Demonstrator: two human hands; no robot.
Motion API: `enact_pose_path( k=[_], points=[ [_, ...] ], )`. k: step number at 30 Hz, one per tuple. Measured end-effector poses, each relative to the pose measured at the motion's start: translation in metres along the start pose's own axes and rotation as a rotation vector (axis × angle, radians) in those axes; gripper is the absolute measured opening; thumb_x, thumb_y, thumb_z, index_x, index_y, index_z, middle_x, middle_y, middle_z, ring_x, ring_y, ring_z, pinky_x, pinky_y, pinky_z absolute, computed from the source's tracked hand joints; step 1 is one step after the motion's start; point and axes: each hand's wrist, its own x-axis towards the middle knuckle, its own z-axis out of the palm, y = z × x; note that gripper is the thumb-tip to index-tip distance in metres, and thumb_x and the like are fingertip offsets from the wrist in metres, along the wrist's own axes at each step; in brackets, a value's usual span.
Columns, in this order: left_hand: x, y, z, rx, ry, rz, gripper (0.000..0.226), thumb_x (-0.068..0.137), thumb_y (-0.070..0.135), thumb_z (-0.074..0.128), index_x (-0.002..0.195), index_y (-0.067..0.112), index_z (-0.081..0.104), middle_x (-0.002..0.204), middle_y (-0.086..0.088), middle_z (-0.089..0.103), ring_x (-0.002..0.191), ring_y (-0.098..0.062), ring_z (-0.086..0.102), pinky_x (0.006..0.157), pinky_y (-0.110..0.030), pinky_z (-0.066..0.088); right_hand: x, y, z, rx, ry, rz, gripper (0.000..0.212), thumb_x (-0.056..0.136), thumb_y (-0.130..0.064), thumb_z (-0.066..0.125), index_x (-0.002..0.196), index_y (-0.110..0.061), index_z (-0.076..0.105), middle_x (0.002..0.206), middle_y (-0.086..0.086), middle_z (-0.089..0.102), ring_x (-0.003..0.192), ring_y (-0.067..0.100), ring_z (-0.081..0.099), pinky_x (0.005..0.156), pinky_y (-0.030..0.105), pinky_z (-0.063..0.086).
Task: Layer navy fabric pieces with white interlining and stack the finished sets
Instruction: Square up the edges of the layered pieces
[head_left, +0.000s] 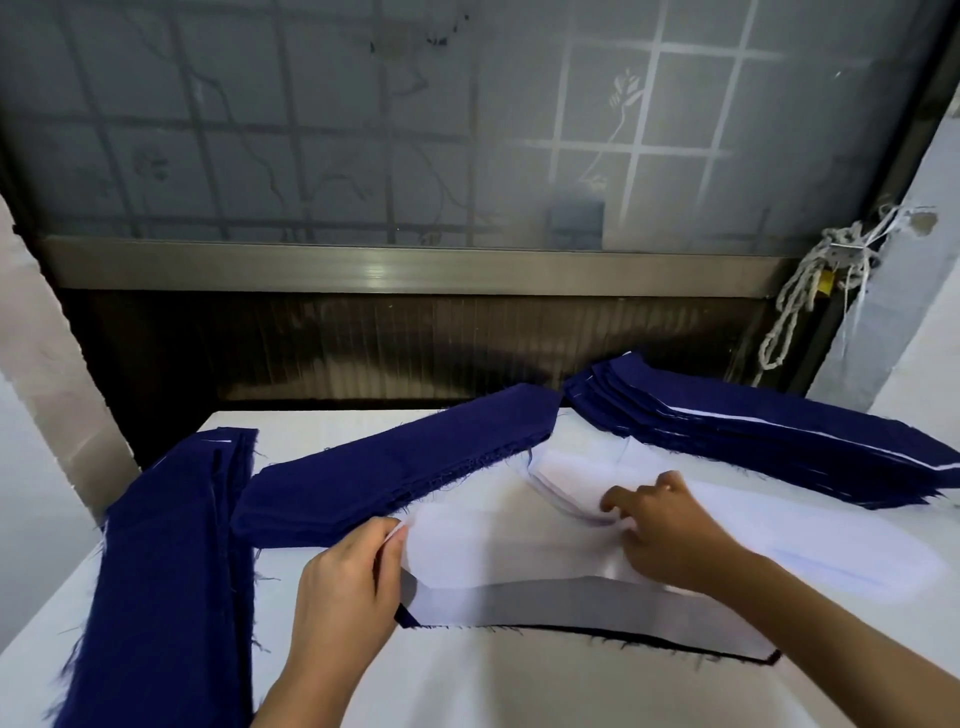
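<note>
The left hand pinches the near-left end of a thin, slightly see-through white interlining sheet between thumb and curled fingers. The right hand has its fingers curled down onto the sheet's far-right part, seemingly nipping its edge where it meets the interlining pile, a smooth white heap of long curved pieces. The sheet sags between the two hands.

Just below it lies a long navy piece, mostly veiled grey by white, with only a dark frayed lower edge and a blunt corner showing.

Beyond the left hand, the middle navy stack runs diagonally, woven and matte, with fuzzy raw edges and one pointed end. The left navy stack follows the surface's left edge. The layered stack at the far right shows thin white lines between navy layers.

Bare white surface stretches open toward the viewer. A frosted window and a knotted rope stand behind.
</note>
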Motion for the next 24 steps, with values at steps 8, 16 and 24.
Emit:
enact_pose_path(
  k=[8, 16, 24],
  points=[
    [-0.001, 0.001, -0.004, -0.017, -0.012, -0.085, 0.027, 0.095, 0.024, 0.057, 0.070, 0.034, 0.052, 0.051, 0.015, 0.044, 0.051, -0.013, 0.048, 0.043, -0.023, 0.032, -0.022, 0.046, -0.023, -0.096, 0.113, 0.080, 0.025, 0.091, -0.017, 0.053, 0.108, -0.032, 0.064, 0.090, -0.012, 0.066, 0.085, 0.008, 0.053, 0.091, 0.022, 0.016],
    [-0.001, 0.002, -0.005, -0.047, -0.017, -0.140, 0.048, 0.096, 0.024, 0.058, 0.061, 0.034, 0.026, 0.058, 0.009, 0.046, 0.052, -0.014, 0.042, 0.043, -0.025, 0.026, -0.039, 0.066, -0.026, -0.329, 0.399, -0.028, 0.032, 0.059, 0.008, 0.079, 0.079, -0.017, 0.071, 0.071, -0.004, 0.059, 0.070, 0.025, 0.057, 0.088, 0.038, 0.034],
    [0.000, 0.002, -0.005, -0.011, -0.071, -0.104, 0.044, 0.095, 0.023, 0.060, 0.060, 0.022, 0.033, 0.047, 0.006, 0.034, 0.044, -0.014, 0.033, 0.044, -0.028, 0.027, -0.044, 0.084, -0.028, -0.458, 0.527, 0.071, 0.035, 0.058, 0.016, 0.071, 0.084, -0.007, 0.068, 0.073, 0.007, 0.059, 0.075, 0.033, 0.055, 0.088, 0.046, 0.035]
  ],
)
